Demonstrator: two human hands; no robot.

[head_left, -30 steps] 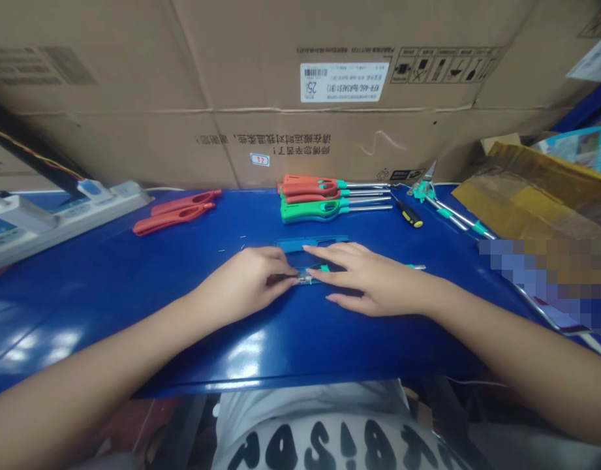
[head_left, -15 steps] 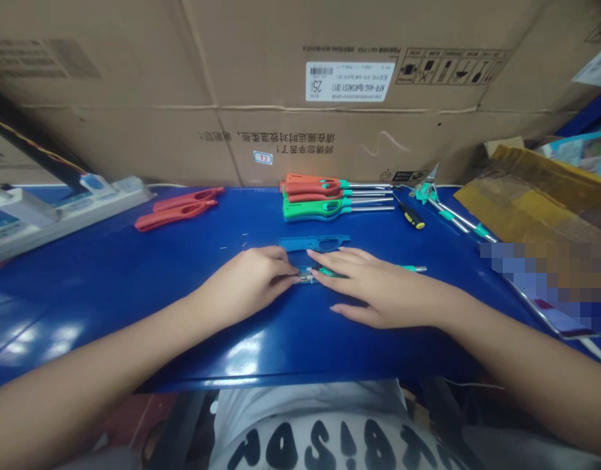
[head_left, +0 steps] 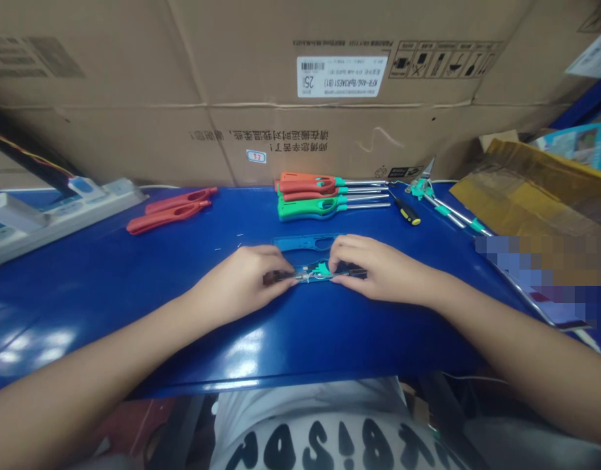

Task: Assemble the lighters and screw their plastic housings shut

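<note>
Between my hands, close to the blue tabletop, is an opened blue lighter [head_left: 310, 275] of the long-nosed kind, its inner parts and a green trigger piece exposed. My left hand [head_left: 248, 277] pinches its left end, thumb below and fingers above. Curled around its right part, just past the green piece, are the fingers of my right hand [head_left: 373, 266]. The lighter's right end is hidden by that hand. A separate blue shell half [head_left: 297, 243] lies just beyond, its right end behind my right fingers.
Assembled red and green lighters [head_left: 307, 207] are piled at the back, beside a black-and-yellow screwdriver [head_left: 408, 212]. Two red shells [head_left: 170, 217] and a white power strip [head_left: 60, 219] lie left. Metal tubes [head_left: 449, 214] and a yellow-brown package [head_left: 506, 189] are right. A cardboard box [head_left: 148, 130] stands behind.
My right hand has gone from spread flat over the lighter to curled round its right part. The left hand keeps its pinch. The whole view has shifted slightly.
</note>
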